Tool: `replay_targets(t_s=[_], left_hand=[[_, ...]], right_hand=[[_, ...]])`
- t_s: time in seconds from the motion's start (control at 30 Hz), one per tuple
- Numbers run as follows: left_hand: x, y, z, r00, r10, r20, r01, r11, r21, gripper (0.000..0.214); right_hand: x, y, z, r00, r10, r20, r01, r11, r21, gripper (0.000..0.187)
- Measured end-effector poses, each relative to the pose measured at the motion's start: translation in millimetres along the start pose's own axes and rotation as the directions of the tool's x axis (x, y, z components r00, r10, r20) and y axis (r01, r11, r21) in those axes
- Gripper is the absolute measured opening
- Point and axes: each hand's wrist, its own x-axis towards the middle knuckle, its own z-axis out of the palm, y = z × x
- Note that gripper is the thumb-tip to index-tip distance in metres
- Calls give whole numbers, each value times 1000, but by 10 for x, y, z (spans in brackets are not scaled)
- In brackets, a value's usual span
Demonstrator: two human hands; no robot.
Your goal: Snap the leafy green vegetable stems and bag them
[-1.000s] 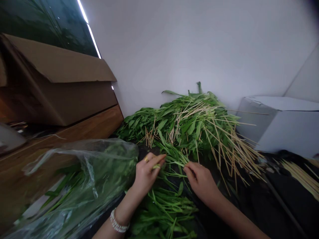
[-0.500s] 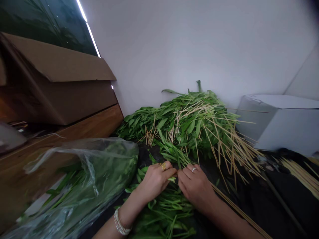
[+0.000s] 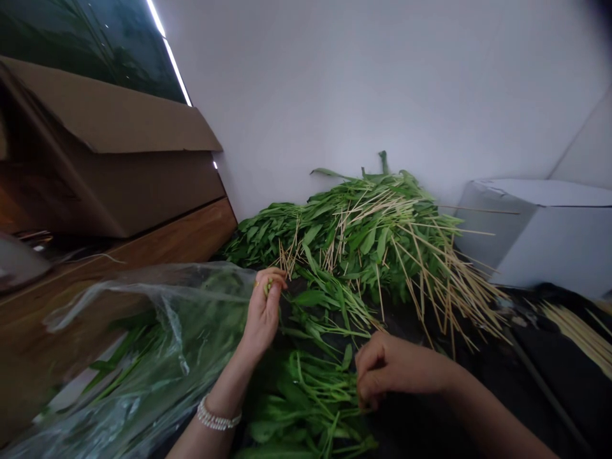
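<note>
My left hand (image 3: pixel 264 312) is raised at the near edge of the clear plastic bag, its fingers curled around small pale green stem pieces (image 3: pixel 268 285). My right hand (image 3: pixel 399 366) is lower and to the right, its fingers bent inward at the stem ends of a loose pile of leafy green stalks (image 3: pixel 306 395). Whatever its fingertips may hold is hidden. Between the hands and the back heap lies a small bunch of leafy stalks (image 3: pixel 335 299). A large heap of greens tied with thin wooden sticks (image 3: pixel 377 229) rests against the wall.
The clear plastic bag (image 3: pixel 172 319) with more greens lies at left. Behind it, an open cardboard box (image 3: pixel 153 185) stands on a wooden surface (image 3: pixel 201 233). A white box (image 3: pixel 554 236) and loose pale sticks (image 3: pixel 574 331) are at right, over black sheeting (image 3: pixel 478 389).
My hands have parted. The left moved up and left with the stem pieces; the right moved right and down to the near pile. The long sticks under my right forearm are no longer visible.
</note>
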Motion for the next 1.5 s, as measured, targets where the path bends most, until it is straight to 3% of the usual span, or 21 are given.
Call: replay_targets(t_s=[0.07, 0.13, 0.2, 0.33, 0.43, 0.53, 0.67, 0.8, 0.93, 1.03, 1.27, 1.5], left_hand=[[17, -33, 2, 992, -122, -41, 112, 975, -192, 26], [21, -59, 8, 971, -227, -68, 192, 922, -338, 24], [21, -72, 2, 961, -260, -88, 210, 902, -378, 22], [4, -50, -16, 969, -222, -107, 198, 960, -198, 21], [-21, -22, 12, 982, -169, -88, 167, 986, -27, 19], [-47, -20, 53, 983, -173, -55, 173, 985, -6, 17], [-87, -32, 67, 995, -101, 0, 101, 992, 77, 13], [-133, -9, 82, 996, 38, 75, -51, 983, 175, 13], [-167, 4, 124, 985, 106, 133, -129, 975, 182, 12], [-186, -22, 142, 973, 160, 164, -193, 958, 213, 13], [-226, -112, 148, 930, 239, 279, -318, 904, 285, 19], [-218, -181, 154, 936, 232, 265, -316, 885, 342, 18]], right_hand=[[42, 66, -40, 983, -44, -177, 23, 993, -117, 12], [104, 173, -90, 905, -145, -401, -2, 939, -344, 10], [162, 302, -122, 817, -246, -521, -139, 793, -593, 10], [241, 511, -94, 768, -378, -517, -320, 473, -821, 15], [262, 537, -63, 746, -462, -480, -331, 368, -869, 17], [261, 490, -82, 688, -539, -486, -304, 394, -867, 14], [255, 458, -117, 591, -554, -587, -268, 551, -790, 11], [268, 461, -81, 597, -470, -650, -203, 696, -689, 11], [278, 438, -31, 613, -413, -673, -168, 764, -622, 14], [279, 420, -12, 623, -404, -670, -196, 749, -633, 13], [294, 422, 48, 627, -501, -597, -238, 607, -759, 13], [293, 402, 67, 647, -485, -588, -215, 624, -751, 11]])
